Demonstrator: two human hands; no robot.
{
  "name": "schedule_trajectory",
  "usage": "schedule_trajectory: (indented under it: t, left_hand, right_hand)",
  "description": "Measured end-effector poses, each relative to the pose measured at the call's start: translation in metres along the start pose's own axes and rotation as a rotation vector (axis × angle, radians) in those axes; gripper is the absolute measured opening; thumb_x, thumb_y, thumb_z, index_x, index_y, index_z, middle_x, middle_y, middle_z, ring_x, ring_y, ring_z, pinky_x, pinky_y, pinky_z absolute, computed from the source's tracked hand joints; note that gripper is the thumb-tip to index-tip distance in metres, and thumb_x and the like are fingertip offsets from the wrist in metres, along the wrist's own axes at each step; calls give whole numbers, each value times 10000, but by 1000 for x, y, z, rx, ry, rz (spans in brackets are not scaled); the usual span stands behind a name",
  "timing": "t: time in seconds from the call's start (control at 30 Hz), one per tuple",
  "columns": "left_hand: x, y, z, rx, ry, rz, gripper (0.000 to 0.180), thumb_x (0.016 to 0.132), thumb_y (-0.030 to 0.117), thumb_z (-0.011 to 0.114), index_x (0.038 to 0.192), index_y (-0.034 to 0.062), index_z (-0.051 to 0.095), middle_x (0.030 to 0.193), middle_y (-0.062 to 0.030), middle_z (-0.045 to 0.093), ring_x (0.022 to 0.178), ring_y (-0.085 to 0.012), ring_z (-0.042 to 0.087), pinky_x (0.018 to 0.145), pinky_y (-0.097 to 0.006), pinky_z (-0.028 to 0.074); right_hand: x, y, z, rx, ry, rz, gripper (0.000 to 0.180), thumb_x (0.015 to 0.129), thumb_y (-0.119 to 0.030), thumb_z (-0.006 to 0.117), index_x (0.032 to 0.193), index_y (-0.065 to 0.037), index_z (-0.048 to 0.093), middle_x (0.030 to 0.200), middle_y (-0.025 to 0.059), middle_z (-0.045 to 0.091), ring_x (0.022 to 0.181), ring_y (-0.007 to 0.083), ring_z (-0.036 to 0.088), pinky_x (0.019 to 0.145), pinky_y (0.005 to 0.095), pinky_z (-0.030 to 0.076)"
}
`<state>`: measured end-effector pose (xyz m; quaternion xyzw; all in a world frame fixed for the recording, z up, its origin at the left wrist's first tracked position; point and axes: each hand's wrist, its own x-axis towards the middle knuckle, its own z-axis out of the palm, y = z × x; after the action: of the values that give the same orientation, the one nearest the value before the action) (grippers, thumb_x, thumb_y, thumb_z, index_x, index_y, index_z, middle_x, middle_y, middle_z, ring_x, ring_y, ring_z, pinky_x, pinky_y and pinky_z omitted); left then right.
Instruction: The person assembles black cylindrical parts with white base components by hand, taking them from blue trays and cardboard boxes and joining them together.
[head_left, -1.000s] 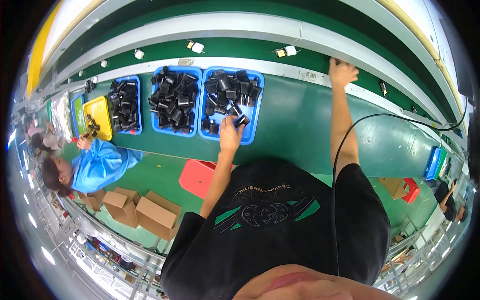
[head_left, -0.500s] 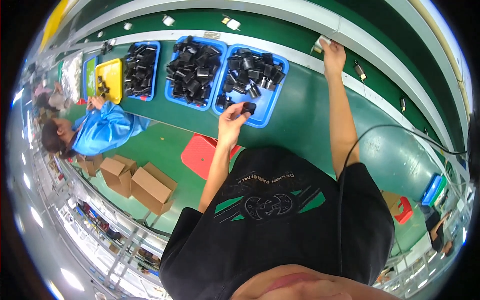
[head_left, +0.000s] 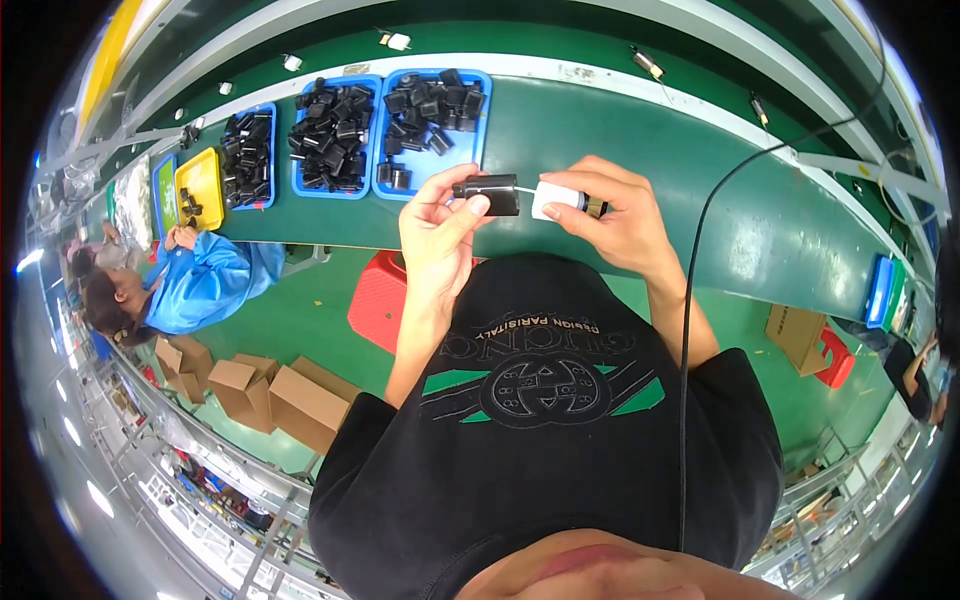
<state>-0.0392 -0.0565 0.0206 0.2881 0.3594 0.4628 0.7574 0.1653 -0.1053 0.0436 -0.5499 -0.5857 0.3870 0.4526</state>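
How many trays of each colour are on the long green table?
Blue trays: 3
Yellow tray: 1
Green tray: 1
Total: 5

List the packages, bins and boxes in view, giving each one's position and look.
Blue trays: on the green belt beyond the hands, rectangular, holding black parts.
Yellow tray: far left on the belt, rectangular.
Cardboard boxes: brown, on the floor at left.
Cardboard box: brown, on the floor at right.

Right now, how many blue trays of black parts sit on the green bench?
3, side by side: one just beyond the left hand, a middle one, a smaller one leftmost. None seems hidden.
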Motion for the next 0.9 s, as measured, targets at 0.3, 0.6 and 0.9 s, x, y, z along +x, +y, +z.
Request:
schedule_trajectory:
  t: [0.3, 0.6, 0.9]
  left_hand:
    - [-45, -13, 33, 122, -101, -34, 371, 776, -106, 666, 1131, -73, 564, 1048, -167, 619, 879, -204, 661, 745, -293, 589]
    - [-71, -7, 49, 113, -160, -15, 384, 758, -128, 671, 1126, -82, 568, 1030, -169, 625, 898, -210, 656, 760, -299, 588]
    - [-96, 7, 82, 490, -209, 322, 392, 720, -86, 733, 1093, -49, 622, 1021, -138, 640, 888, -195, 657, 748, -277, 555]
  right_hand:
    - [-52, -13, -13, -29, 90, -110, 286, 723, -33, 749, 998, 0, 679, 809, 82, 645, 671, 158, 579, 559, 263, 438]
    - [-78, -20, -13, -49, 91, -194, 379, 710, -63, 765, 1073, -22, 665, 792, 71, 604, 672, 165, 550, 565, 272, 431]
    - [-81, -20, 3, 123, 147, -290, 527, 661, -129, 802, 1144, -10, 628, 863, 74, 599, 771, 185, 585, 640, 284, 476]
